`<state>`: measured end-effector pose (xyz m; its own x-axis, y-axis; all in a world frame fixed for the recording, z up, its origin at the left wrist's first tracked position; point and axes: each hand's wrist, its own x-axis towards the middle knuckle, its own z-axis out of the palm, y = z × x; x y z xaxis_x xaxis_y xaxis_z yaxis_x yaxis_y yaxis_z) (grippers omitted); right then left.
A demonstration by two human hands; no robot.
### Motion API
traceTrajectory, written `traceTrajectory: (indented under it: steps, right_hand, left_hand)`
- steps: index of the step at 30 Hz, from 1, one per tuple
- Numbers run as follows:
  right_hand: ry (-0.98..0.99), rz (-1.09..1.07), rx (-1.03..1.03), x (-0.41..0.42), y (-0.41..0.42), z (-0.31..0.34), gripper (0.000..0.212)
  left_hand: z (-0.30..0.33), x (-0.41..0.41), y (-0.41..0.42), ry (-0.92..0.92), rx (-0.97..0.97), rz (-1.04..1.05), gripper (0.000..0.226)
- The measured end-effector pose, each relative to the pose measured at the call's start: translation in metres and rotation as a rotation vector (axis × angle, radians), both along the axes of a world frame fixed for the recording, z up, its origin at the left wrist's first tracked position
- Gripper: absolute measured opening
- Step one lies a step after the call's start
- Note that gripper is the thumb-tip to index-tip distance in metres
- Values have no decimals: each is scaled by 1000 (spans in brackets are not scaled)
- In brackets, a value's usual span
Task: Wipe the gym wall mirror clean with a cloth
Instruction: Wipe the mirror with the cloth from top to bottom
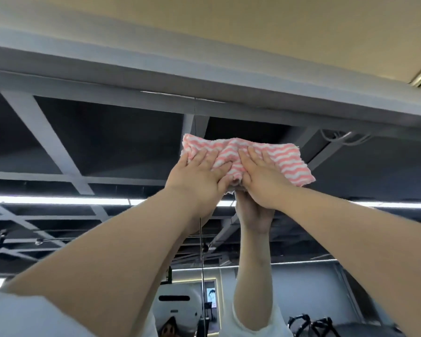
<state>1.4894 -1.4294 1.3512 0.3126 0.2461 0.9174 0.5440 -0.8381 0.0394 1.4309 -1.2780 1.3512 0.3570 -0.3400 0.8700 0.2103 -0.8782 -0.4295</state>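
Wall mirror [88, 147] filled most of the view; its lower part was cut off. Pink-and-white striped cloth [248, 159] sat near the mirror's top edge, lower edge hidden by hands. Left hand [199, 178] and right hand [263, 181] pressed it flat, fingers straight, slightly spread.

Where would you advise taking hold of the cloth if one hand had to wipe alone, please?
Probably the bunched fold at the middle of the cloth's lower edge, between the left hand and right hand. Come from below, along the arm's line. It lies flat against the mirror, so only that raised fold offers a grip; the free right end would flap.
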Motion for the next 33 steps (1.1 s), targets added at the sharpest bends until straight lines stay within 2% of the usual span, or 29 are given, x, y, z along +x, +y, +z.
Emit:
traceTrajectory:
  steps: [8,12,17,20,24,27,29,33]
  right_hand:
    - [-51,9,9,2,1,26,55]
    - [-80,27,19,4,1,32,55]
    - [-149,45,19,15,-2,46,53]
    - [-192,60,-4,21,-7,61,53]
    - [-212,92,-19,27,-20,80,53]
    - [-224,99,-38,29,-30,94,52]
    - [-210,102,-35,30,-35,103,53]
    - [-193,89,-16,36,-48,119,52]
  left_hand:
    - [21,-5,-2,-60,31,53,52]
    - [27,-8,-15,-105,-15,97,51]
    - [41,-6,-43,-127,-10,378,49]
    - [50,-6,-54,-158,-108,376,54]
    - [63,8,-62,-177,-62,452,54]
    - [84,21,-60,-215,-282,280,65]
    - [95,28,-62,-238,-353,197,70]
    - [116,36,-70,-258,-422,212,70]
